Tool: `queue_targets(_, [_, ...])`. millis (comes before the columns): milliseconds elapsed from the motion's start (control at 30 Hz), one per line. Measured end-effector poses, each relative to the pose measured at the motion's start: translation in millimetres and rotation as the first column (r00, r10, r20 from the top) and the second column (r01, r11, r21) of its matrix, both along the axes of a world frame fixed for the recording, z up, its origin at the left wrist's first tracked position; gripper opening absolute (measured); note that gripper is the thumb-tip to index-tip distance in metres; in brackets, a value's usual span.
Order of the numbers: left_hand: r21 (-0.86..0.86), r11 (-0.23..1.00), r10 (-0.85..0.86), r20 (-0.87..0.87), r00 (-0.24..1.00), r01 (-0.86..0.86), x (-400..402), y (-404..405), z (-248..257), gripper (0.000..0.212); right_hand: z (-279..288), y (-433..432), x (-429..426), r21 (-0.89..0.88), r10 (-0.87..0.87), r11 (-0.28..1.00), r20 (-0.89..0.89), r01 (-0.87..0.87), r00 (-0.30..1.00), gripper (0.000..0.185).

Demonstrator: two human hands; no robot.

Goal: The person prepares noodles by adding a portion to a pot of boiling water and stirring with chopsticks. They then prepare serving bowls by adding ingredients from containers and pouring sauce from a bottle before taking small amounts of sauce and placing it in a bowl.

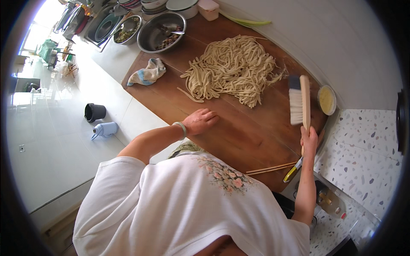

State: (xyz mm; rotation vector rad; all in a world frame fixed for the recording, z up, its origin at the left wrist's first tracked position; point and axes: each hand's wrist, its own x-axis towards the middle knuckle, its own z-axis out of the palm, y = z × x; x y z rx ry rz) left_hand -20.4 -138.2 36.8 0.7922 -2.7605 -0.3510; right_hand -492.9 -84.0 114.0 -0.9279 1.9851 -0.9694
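Note:
My right hand (309,140) grips the wooden handle of a long brush (305,99) with pale bristles, held over the right part of a brown wooden board (179,112). My left hand (201,121), with a bangle at its wrist, rests at the board's near edge, its fingers curled and nothing seen in it. Beyond both hands lies a large heap of fresh noodles (233,68). A pair of wooden chopsticks (272,168) and a yellow-handled tool (292,171) lie at the near right corner.
At the board's far left stand a steel bowl (150,35) with food and a spoon, and a crumpled cloth (148,73). A small tub of yellow meal (326,100) sits against the wall at right. A black bin (95,112) and a blue thermos (105,129) stand on the floor.

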Motion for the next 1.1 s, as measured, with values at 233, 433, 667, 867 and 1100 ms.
queue_targets(233, [0.018, 1.0, -0.021, -0.022, 1.0, 0.022, 2, -2, 3, 0.035, -11, 55, -6, -0.194, -0.301, 0.95, -0.374, 0.243, 0.877, 0.033])
queue_targets(433, [0.012, 0.999, -0.036, -0.058, 0.998, 0.036, 8, -3, 3, 0.032, -29, 120, -22, -0.079, -0.118, 0.99, -0.921, 0.119, 0.371, 0.035])
queue_targets(667, [0.154, 0.986, -0.034, -0.204, 0.978, 0.066, 9, -8, -4, 0.028, -44, 121, 24, 0.139, 0.086, 0.985, -0.907, 0.1, 0.411, 0.036])
queue_targets(867, [0.235, 0.97, 0.063, -0.485, 0.872, 0.061, 70, -30, 16, 0.027, -22, 50, 232, -0.079, 0.004, 0.993, -0.741, -0.093, 0.671, 0.028])
queue_targets(1100, [0.114, 0.867, 0.496, -0.3, 0.815, -0.486, 259, -120, 52, 0.044, -38, -8, 466, -0.232, 0.187, 0.926, -0.406, -0.299, 0.895, 0.028])
